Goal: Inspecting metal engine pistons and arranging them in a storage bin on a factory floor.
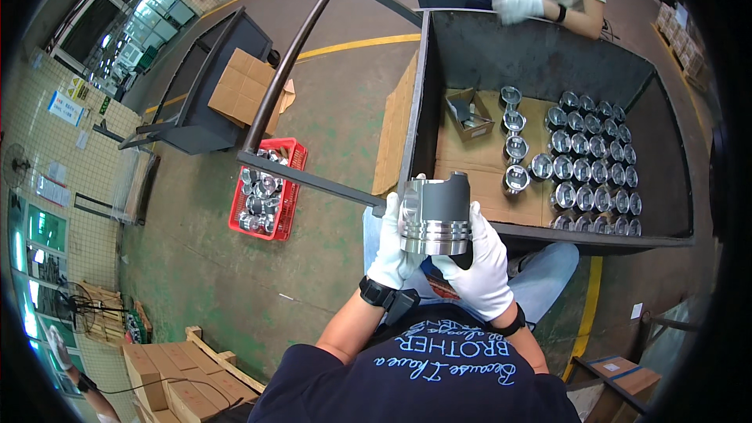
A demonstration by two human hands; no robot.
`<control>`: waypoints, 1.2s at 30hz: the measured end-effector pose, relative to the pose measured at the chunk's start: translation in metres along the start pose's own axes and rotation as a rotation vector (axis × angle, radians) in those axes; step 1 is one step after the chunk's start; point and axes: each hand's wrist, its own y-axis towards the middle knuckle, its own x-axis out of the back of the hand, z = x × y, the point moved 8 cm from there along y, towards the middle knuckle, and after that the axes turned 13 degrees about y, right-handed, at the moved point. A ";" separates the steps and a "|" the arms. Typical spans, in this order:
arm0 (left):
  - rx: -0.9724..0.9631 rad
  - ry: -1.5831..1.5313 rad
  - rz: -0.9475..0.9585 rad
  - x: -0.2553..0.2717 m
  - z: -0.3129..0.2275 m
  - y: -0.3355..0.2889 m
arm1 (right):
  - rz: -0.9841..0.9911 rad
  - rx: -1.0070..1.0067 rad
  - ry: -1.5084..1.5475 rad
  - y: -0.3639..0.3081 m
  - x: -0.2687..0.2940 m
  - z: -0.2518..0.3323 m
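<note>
Grey-and-silver metal piston (pixel 444 207), one. Head view: held near the dark bin (pixel 540 51) between gloved left hand (pixel 389 249) and gloved right hand (pixel 483 266), grip pinching its sides. Seemingly done: standing rows of pistons (pixel 581 167) inside. Seemingly outstanding: loose metal parts (pixel 258 204), red crate (pixel 291 215). Surface: cardboard liner (pixel 464 163). Room: green floor (pixel 188 211), yellow line (pixel 352 46), tiled wall (pixel 98 247).

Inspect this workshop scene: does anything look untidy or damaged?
Yes: metal parts lie jumbled in the red crate, unlike the orderly piston rows in the dark bin. The held piston shows no obvious damage.
</note>
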 end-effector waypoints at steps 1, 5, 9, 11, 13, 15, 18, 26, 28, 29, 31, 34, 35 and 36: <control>-0.024 0.035 -0.013 0.001 -0.002 -0.001 | 0.002 0.005 -0.020 0.001 -0.001 0.002; -0.069 0.151 -0.019 -0.002 -0.004 -0.009 | 0.019 -0.071 -0.080 0.000 -0.001 -0.004; -0.143 0.277 -0.015 -0.013 -0.007 -0.015 | -0.105 -0.040 -0.075 0.003 0.006 0.001; -0.207 0.427 -0.085 -0.020 -0.014 -0.018 | -0.165 -0.043 -0.015 0.005 0.009 0.003; -0.261 0.498 -0.010 -0.032 -0.016 -0.021 | -0.215 -0.146 0.081 0.002 0.018 -0.009; -0.287 0.491 0.051 -0.043 -0.022 -0.025 | -0.221 -0.196 0.230 -0.002 0.017 -0.029; -0.320 0.792 0.128 -0.035 -0.026 -0.017 | -0.197 -0.370 0.519 -0.014 0.010 -0.059; -0.277 0.827 -0.007 -0.029 -0.050 -0.031 | 0.019 -0.529 0.946 -0.064 -0.022 -0.096; -0.272 0.737 0.200 -0.027 -0.024 -0.021 | -0.014 -0.736 1.381 -0.107 -0.035 -0.130; -0.286 0.703 0.275 -0.026 -0.010 -0.015 | 0.026 -0.848 1.445 -0.091 -0.038 -0.094; -0.268 0.535 0.394 -0.030 -0.010 -0.001 | 0.205 -0.853 1.457 -0.046 -0.067 -0.101; -0.193 0.167 0.540 -0.037 0.001 -0.004 | 0.393 -0.854 1.312 -0.031 -0.069 -0.108; -0.186 0.063 0.539 -0.040 -0.002 -0.009 | 0.429 -0.856 1.258 -0.031 -0.068 -0.114; -0.151 0.024 0.475 -0.047 -0.008 -0.017 | 0.458 -0.857 1.208 -0.033 -0.071 -0.120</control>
